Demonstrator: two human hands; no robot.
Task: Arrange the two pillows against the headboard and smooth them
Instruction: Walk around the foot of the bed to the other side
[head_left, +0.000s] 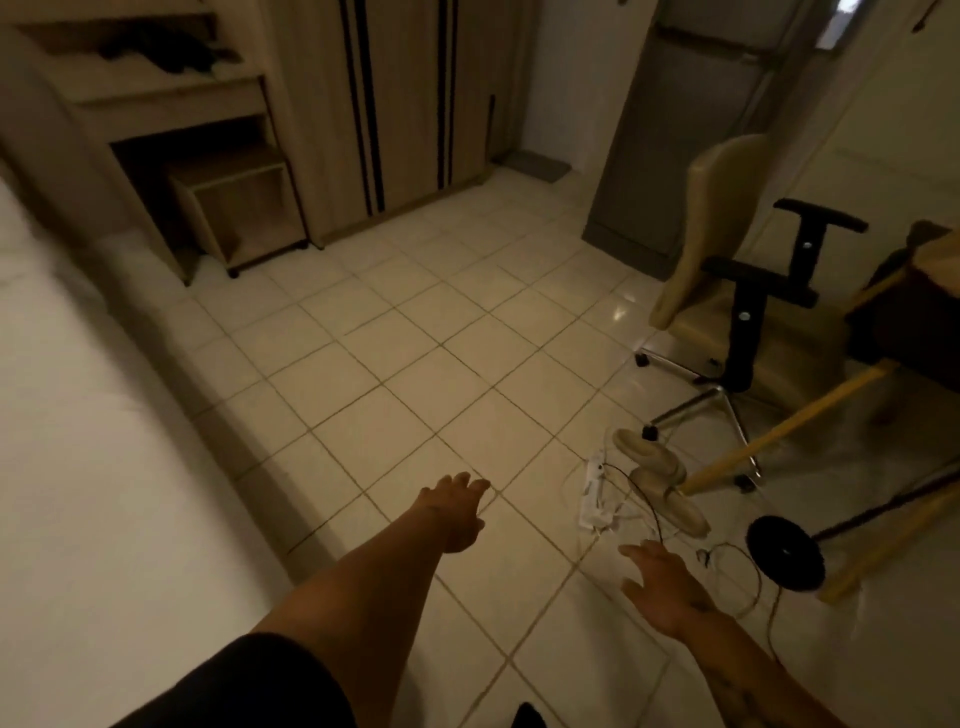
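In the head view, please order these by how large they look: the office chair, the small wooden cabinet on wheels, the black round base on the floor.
1. office chair
2. wooden cabinet
3. black round base
The base lies nearer the camera, so its true size is unsure.

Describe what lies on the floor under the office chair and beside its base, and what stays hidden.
Under the office chair lie bare tiles; beside its chrome base lie a power strip, cables and pale slippers. The far legs are hidden.

The bed is blurred and cut off by the left edge. The desk runs off the right edge. The dark heap on the shelf is too dim to identify.
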